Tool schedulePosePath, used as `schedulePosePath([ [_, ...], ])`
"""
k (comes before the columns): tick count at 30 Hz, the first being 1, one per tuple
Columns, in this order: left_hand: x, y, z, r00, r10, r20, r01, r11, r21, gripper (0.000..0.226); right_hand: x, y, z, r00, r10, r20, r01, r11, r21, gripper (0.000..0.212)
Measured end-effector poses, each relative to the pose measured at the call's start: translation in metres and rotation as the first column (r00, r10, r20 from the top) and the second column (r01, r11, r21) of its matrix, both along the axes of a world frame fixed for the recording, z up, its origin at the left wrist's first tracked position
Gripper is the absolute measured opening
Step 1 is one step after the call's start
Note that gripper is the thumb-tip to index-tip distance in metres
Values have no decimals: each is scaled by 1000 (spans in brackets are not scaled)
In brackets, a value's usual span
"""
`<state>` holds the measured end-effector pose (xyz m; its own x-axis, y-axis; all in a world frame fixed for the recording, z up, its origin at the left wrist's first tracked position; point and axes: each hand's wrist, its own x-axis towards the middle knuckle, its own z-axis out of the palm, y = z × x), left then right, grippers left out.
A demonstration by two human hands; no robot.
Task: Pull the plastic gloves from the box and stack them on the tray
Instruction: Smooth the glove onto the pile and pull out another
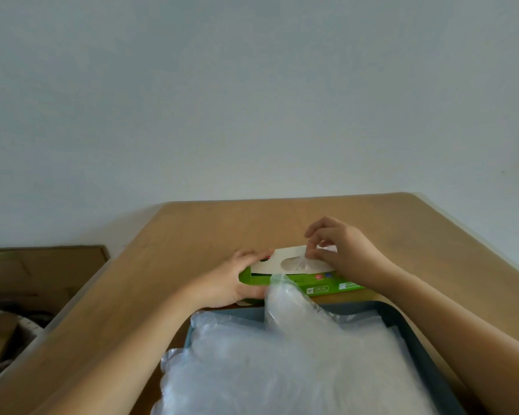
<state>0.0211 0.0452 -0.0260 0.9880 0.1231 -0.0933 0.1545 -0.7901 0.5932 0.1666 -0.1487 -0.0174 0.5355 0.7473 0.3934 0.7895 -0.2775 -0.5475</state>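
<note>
Head, green box, label illegible, glove pinched

The box is bright green on its sides and white on top, with tiny red and blue squares on the green. The glove at its hole is see-through and a bit white. The pile of gloves looks clear and milky, with shiny pale spots. The tray is dark grey-blue. The table is light brown wood with faint lines. The wall is plain pale grey. The cardboard is dull brown
</note>
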Motion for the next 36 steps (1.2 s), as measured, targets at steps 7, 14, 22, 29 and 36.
schedulePosePath([
  [7, 1, 1, 0, 1000, 10, -4, -10, 1000, 7, 68, 1, -16, 41, 935, 51, -352, 123, 881, 456, 11],
  [14, -9, -1, 25, 997, 37, 64, -34, 998, -47, 109, -38, -37, 99, 855, 315, -411, 17, 776, 631, 25],
  [22, -48, -68, 77, 960, 19, 279, 123, 868, -481, 92, -80, -60, 102, 635, 427, -643, 47, 810, 584, 13],
  [29, -72, -104, 86, 915, 215, 342, 201, 493, -846, 41, -124, -95, 86, 534, 382, -754, 83, 864, 496, 29],
  [36, -102, -136, 114, 806, 306, 506, 154, 718, -679, 6, -158, -117, 85, 530, 282, -800, -2, 944, 331, 41],
])
